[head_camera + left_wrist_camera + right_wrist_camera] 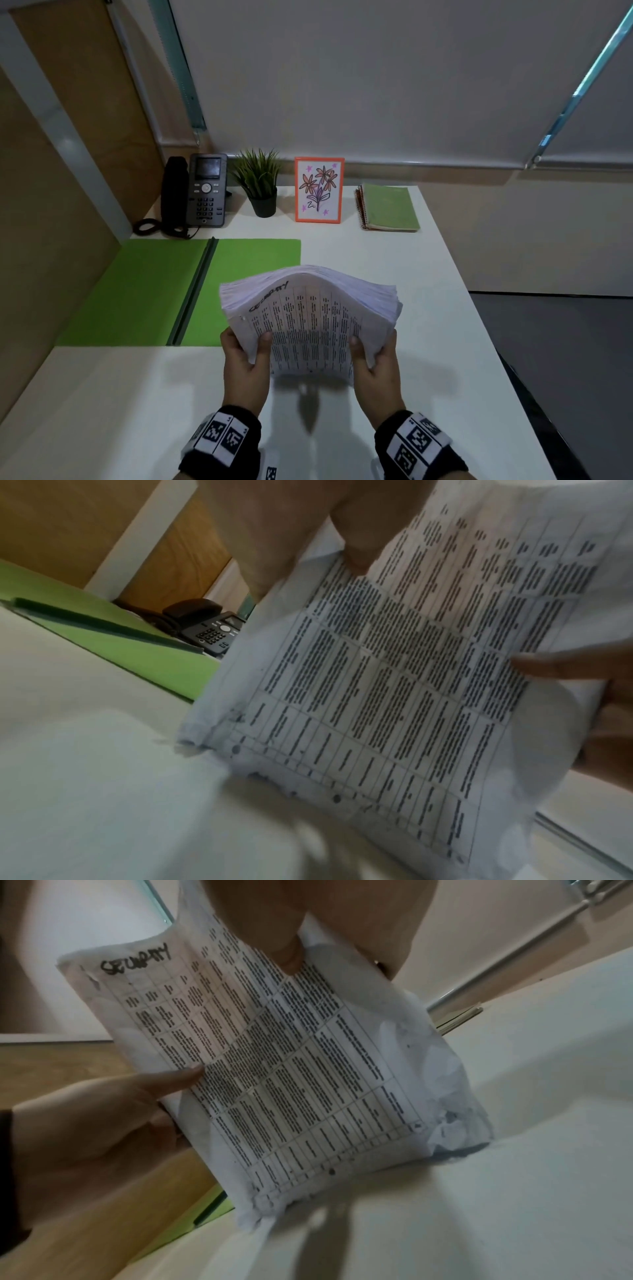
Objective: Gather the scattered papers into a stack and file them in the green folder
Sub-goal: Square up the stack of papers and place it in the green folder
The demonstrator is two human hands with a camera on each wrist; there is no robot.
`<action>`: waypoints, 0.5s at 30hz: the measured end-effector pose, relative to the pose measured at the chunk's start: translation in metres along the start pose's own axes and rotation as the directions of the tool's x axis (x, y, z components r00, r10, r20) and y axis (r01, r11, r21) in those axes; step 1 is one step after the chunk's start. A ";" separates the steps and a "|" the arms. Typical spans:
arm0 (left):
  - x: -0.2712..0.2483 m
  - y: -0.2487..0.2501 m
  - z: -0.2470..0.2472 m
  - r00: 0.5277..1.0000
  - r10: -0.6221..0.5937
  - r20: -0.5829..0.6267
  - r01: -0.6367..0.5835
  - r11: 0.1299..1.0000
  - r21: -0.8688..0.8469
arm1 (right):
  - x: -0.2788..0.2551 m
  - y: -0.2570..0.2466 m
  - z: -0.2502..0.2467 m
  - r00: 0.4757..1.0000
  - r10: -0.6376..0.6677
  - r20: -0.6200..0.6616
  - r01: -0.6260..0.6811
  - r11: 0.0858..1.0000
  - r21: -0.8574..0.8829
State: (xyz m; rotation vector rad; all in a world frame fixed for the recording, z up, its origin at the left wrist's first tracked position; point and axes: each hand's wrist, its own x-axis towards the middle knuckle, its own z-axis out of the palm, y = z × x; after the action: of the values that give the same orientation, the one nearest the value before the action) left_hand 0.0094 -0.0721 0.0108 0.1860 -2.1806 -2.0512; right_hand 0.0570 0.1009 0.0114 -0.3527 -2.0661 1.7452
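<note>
A thick stack of printed papers stands on its lower edge on the white desk, its top bowing away from me. The front sheet carries a table and a handwritten word. My left hand grips the stack's left side, thumb on the front sheet. My right hand grips the right side the same way. The green folder lies open flat on the desk to the left, a dark spine down its middle. The stack fills the left wrist view, and the stack touches the desk in the right wrist view.
Along the back of the desk stand a black desk phone, a small potted plant, an orange-framed flower drawing and a green spiral notebook. A wooden partition borders the left. The desk's right edge drops to a dark floor.
</note>
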 end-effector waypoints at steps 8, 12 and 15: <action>0.001 -0.009 -0.002 0.990 -0.105 0.094 0.105 0.994 0.007 | -0.004 0.002 -0.002 0.999 0.035 0.022 -0.034 0.999 -0.004; 0.004 -0.015 -0.003 0.991 -0.097 0.097 0.095 0.995 0.025 | -0.006 0.004 -0.002 0.998 0.060 0.036 -0.060 0.998 -0.013; 0.003 -0.016 -0.001 0.992 -0.074 0.104 0.064 0.993 0.098 | -0.009 0.007 -0.002 0.996 0.083 0.036 -0.082 0.996 -0.024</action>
State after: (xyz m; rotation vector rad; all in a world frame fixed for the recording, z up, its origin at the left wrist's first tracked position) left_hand 0.0061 -0.0745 -0.0053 0.1667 -2.3698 -2.0400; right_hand 0.0648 0.0998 0.0036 -0.4204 -2.1264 1.7904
